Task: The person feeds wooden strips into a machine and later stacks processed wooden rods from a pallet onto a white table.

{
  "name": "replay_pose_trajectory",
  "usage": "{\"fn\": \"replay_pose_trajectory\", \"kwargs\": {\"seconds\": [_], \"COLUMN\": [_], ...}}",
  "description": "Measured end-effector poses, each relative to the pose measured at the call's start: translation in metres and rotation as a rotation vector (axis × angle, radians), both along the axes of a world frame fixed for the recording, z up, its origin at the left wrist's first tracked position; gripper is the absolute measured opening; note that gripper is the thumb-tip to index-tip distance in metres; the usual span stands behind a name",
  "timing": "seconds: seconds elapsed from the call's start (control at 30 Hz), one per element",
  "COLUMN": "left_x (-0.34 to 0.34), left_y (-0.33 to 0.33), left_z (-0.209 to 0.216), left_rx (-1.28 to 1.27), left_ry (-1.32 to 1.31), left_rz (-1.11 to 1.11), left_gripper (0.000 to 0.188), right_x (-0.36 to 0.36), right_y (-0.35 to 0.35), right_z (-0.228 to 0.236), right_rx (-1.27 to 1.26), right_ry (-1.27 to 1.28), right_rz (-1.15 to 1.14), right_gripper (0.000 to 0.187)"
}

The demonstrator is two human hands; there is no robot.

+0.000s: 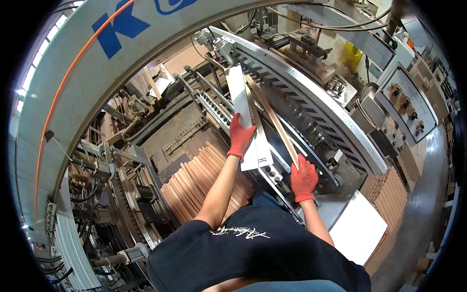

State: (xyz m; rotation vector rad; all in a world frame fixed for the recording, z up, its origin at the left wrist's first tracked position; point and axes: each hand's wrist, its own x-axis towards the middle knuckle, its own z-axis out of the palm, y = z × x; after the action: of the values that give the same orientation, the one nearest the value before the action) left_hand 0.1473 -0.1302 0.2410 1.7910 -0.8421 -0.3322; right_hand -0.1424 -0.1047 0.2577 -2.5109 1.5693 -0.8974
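Note:
Both of my hands wear red gloves. My left hand [241, 136] is closed over the middle of a long white board [238, 90], which lies lengthwise on the machine's narrow rails. My right hand [304, 180] grips the near end of a thin wooden strip [273, 118]. This strip slants away to the far left, just right of the white board. The fingertips of my right hand are partly hidden from above.
Several wooden strips [204, 175] are stacked to my left. A curved metal guide beam [311, 82] runs along the far right. At the lower right are a white panel [360, 228] and stacked brown boards [389, 194]. A control box [407, 104] stands at right.

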Motion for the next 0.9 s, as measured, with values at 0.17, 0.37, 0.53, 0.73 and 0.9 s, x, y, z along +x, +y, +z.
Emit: {"fn": "replay_pose_trajectory", "kwargs": {"seconds": [0.17, 0.37, 0.53, 0.73, 0.9], "left_x": [0.000, -0.009, -0.005, -0.022, -0.019], "left_y": [0.010, 0.006, 0.007, 0.005, 0.000], "left_z": [-0.006, -0.010, -0.025, 0.000, 0.000], "left_rx": [-0.132, -0.207, -0.240, -0.133, -0.065], "left_ry": [0.056, 0.131, 0.199, 0.170, 0.006], "left_rz": [0.054, 0.072, 0.049, 0.063, 0.057], "left_gripper": [0.077, 0.077, 0.080, 0.081, 0.082], "right_x": [0.035, 0.072, 0.089, 0.109, 0.112], "right_y": [-0.019, -0.041, -0.037, -0.042, -0.051], "right_z": [-0.019, -0.004, -0.008, -0.026, -0.024], "right_rx": [0.325, 0.550, 0.426, 0.157, 0.181], "right_ry": [-0.309, -0.469, -0.325, -0.204, -0.187], "right_rz": [0.127, 0.181, 0.306, 0.270, 0.265], "right_gripper": [0.040, 0.037, 0.025, 0.020, 0.021]}}
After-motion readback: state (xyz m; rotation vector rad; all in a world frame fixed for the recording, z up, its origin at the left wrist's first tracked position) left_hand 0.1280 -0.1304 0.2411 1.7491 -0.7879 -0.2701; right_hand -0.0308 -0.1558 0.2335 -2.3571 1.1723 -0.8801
